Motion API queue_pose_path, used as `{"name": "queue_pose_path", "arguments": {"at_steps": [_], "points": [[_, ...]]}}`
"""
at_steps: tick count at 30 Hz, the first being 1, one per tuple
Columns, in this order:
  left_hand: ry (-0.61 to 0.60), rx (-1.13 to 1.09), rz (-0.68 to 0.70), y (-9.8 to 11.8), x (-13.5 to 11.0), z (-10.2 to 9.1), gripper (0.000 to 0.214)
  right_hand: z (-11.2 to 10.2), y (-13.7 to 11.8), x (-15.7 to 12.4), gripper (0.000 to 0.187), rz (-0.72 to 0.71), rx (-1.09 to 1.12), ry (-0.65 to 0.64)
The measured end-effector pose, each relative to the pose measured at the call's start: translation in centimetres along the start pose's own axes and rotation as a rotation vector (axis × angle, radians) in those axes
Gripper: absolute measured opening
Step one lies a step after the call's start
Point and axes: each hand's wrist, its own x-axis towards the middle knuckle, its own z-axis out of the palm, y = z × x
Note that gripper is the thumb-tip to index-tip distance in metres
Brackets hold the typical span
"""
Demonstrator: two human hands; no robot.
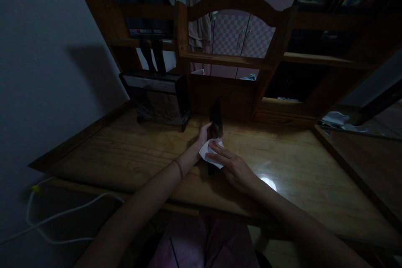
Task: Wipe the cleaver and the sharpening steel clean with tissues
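Observation:
My left hand [205, 134] is wrapped around a long, dark, flat object [216, 113], held over the wooden desk [150, 155]. Its kind cannot be made out in the dim light; its lower end shows below the hands. Under the fingers of my right hand [234, 163] is a white tissue or cloth [209, 150], pressed against the dark object. The tissue covers the object's middle and some of my left fingers.
Behind the desktop rises a wooden shelf unit [232, 65] with an arched top. At the back left stands a black-framed box [157, 96] with two upright dark pieces. A white cable [75, 209] hangs at the lower left. Crumpled white material [339, 119] lies at the right.

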Motion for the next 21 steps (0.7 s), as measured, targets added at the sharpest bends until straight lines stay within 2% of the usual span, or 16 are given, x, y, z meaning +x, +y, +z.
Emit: {"name": "queue_pose_path", "arguments": {"at_steps": [14,21], "points": [[-0.023,0.066,-0.086,-0.03,0.29,0.21,0.017,0.37,0.35,-0.23,0.071,0.054,-0.065,0.058],[0.016,0.048,-0.034,0.1,0.17,0.65,0.014,0.32,0.16,-0.19,0.072,0.047,-0.023,0.029]]}}
